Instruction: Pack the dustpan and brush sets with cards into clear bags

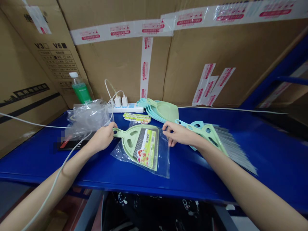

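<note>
A light green dustpan (130, 141) lies on the blue table with a small grey-bristled brush (139, 142) nested in it and a printed yellow-and-white card (150, 146) on top. A clear plastic bag (164, 166) surrounds this set. At the handle's left end, my left hand (104, 137) is closed in a pinch on the dustpan. My right hand (179, 133) is curled at the bag's upper right edge, thumb and fingers pinching the film. Beyond my right wrist lie green and blue brushes (234, 147), partly hidden by my forearm.
Stacked green and blue dustpans (167, 110) lie at the back, beside yellow-green cards (136, 117). A power strip (132, 108) with two chargers, crumpled clear bags (89, 117) and a bottle of green liquid (81, 89) stand left. A white cable (60, 171) crosses my left forearm. Cardboard walls the back.
</note>
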A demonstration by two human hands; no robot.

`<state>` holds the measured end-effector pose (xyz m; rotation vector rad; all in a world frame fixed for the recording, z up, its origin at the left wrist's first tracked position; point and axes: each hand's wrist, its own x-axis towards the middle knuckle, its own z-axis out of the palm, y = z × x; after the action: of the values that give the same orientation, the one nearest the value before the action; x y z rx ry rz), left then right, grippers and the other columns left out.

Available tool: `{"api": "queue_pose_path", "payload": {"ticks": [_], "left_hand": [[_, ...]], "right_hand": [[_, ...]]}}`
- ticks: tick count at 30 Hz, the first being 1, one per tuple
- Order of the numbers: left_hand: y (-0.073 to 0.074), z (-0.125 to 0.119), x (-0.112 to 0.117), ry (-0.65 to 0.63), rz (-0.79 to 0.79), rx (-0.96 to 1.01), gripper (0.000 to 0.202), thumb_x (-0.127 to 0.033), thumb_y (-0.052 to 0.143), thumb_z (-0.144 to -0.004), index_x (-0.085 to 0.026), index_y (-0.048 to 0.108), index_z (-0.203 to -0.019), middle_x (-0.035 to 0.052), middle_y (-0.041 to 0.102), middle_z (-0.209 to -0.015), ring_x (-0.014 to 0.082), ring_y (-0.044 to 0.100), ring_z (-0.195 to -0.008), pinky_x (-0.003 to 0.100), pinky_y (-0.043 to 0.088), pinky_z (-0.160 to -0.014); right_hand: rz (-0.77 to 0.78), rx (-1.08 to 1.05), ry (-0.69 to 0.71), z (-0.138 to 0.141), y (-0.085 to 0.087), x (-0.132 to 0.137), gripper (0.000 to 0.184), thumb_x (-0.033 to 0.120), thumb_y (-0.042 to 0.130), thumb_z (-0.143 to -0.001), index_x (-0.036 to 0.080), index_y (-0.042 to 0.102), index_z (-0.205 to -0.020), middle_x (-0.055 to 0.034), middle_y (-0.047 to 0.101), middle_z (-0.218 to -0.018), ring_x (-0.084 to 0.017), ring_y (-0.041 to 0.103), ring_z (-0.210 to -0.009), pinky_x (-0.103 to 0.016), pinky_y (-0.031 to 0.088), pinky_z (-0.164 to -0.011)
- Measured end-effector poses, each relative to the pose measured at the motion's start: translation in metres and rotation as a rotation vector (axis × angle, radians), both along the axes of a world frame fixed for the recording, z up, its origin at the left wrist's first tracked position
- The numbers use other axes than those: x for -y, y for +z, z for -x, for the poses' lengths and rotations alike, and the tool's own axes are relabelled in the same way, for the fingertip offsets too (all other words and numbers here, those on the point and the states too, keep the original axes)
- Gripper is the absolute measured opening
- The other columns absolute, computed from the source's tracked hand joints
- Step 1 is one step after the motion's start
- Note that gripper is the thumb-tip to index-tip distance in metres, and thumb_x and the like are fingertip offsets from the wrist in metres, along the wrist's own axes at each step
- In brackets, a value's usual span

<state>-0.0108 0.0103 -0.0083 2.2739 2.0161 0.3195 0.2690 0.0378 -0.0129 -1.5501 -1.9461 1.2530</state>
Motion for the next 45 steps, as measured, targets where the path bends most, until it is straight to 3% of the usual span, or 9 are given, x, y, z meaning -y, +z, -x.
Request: {"api": "queue_pose_path", "payload": {"ticks": [6, 14, 18, 24, 26, 29, 35, 38, 45], "left_hand": [[0.002, -0.002, 0.000, 0.011, 0.030, -0.016, 0.027, -0.012, 0.030, -0.081, -0.020, 0.051, -0.096, 0.0003, 0.057, -0.061, 0.0213, 0.060, -0.064, 0.029, 0.043, -0.064], [0.003, -0.002, 0.000, 0.011, 0.054, -0.053, 0.029, -0.012, 0.026, -0.083, -0.020, 0.050, -0.098, 0.0006, 0.058, -0.064, 0.0210, 0.061, -0.065, 0.029, 0.042, -0.064], [0.000, -0.001, -0.002, 0.010, -0.021, -0.111, 0.026, -0.016, 0.028, -0.084, -0.020, 0.050, -0.096, 0.0039, 0.062, -0.076, 0.0236, 0.062, -0.076, 0.031, 0.043, -0.069], [-0.004, -0.002, 0.000, -0.017, -0.179, -0.147, 0.024, -0.022, 0.032, -0.086, -0.019, 0.054, -0.095, 0.0087, 0.058, -0.097, 0.0231, 0.060, -0.079, 0.032, 0.046, -0.067], [-0.004, -0.004, 0.003, -0.086, -0.241, -0.111, 0.025, -0.022, 0.033, -0.087, -0.020, 0.056, -0.095, 0.0077, 0.056, -0.097, 0.0206, 0.059, -0.078, 0.031, 0.047, -0.065], [-0.003, -0.009, 0.010, -0.329, -0.271, 0.026, 0.027, -0.026, 0.033, -0.090, -0.020, 0.059, -0.095, 0.0057, 0.056, -0.096, 0.0173, 0.058, -0.081, 0.029, 0.047, -0.070], [-0.004, -0.019, 0.022, -0.868, -0.089, 0.190, 0.025, -0.039, 0.060, -0.082, -0.022, 0.066, -0.099, 0.0043, 0.060, -0.092, 0.0160, 0.058, -0.084, 0.028, 0.047, -0.076], [-0.008, -0.020, 0.023, -0.940, -0.049, 0.210, 0.020, -0.032, 0.060, -0.084, -0.024, 0.069, -0.100, 0.0038, 0.061, -0.088, 0.0137, 0.058, -0.079, 0.025, 0.048, -0.071], [-0.005, -0.019, 0.024, -0.937, 0.022, 0.266, 0.025, -0.023, 0.049, -0.089, -0.027, 0.070, -0.101, 0.0042, 0.062, -0.085, 0.0112, 0.057, -0.071, 0.022, 0.048, -0.067]], "right_hand": [[-0.017, -0.001, 0.111, -0.004, -0.002, -0.001, 0.030, 0.010, 0.053, -0.072, 0.021, 0.040, -0.096, 0.0124, 0.042, -0.052, -0.011, 0.057, -0.043, -0.021, 0.045, -0.041], [-0.070, 0.044, 0.126, -0.010, 0.002, -0.003, 0.030, 0.012, 0.051, -0.072, 0.020, 0.041, -0.099, 0.0111, 0.043, -0.054, -0.010, 0.049, -0.042, -0.022, 0.041, -0.042], [-0.095, 0.136, 0.161, -0.009, 0.002, -0.001, 0.026, 0.015, 0.048, -0.075, 0.020, 0.044, -0.100, 0.0101, 0.044, -0.053, -0.011, 0.050, -0.040, -0.023, 0.039, -0.042], [-0.421, 0.387, 0.166, -0.006, -0.004, -0.002, 0.027, 0.017, 0.045, -0.078, 0.016, 0.051, -0.104, 0.0031, 0.052, -0.058, -0.018, 0.055, -0.055, -0.030, 0.041, -0.056], [-0.568, 0.433, 0.171, -0.005, -0.008, -0.003, 0.031, 0.017, 0.048, -0.078, 0.016, 0.052, -0.108, -0.0032, 0.059, -0.072, -0.021, 0.058, -0.069, -0.032, 0.040, -0.062], [-0.740, 0.451, 0.192, -0.005, -0.012, -0.005, 0.035, 0.015, 0.049, -0.076, 0.019, 0.055, -0.110, -0.0089, 0.061, -0.097, -0.023, 0.059, -0.082, -0.033, 0.040, -0.067], [-0.894, 0.544, 0.229, -0.001, -0.013, -0.007, 0.027, 0.013, 0.047, -0.081, 0.021, 0.063, -0.101, -0.0073, 0.058, -0.092, -0.019, 0.056, -0.075, -0.028, 0.036, -0.060], [-0.927, 0.556, 0.279, 0.000, -0.013, -0.008, 0.024, 0.012, 0.046, -0.082, 0.020, 0.064, -0.096, -0.0086, 0.058, -0.092, -0.021, 0.055, -0.082, -0.029, 0.038, -0.063], [-0.896, 0.485, 0.312, -0.004, -0.016, -0.012, 0.034, 0.002, 0.036, -0.077, 0.020, 0.061, -0.090, -0.0076, 0.062, -0.090, -0.022, 0.055, -0.092, -0.032, 0.041, -0.074]]}}
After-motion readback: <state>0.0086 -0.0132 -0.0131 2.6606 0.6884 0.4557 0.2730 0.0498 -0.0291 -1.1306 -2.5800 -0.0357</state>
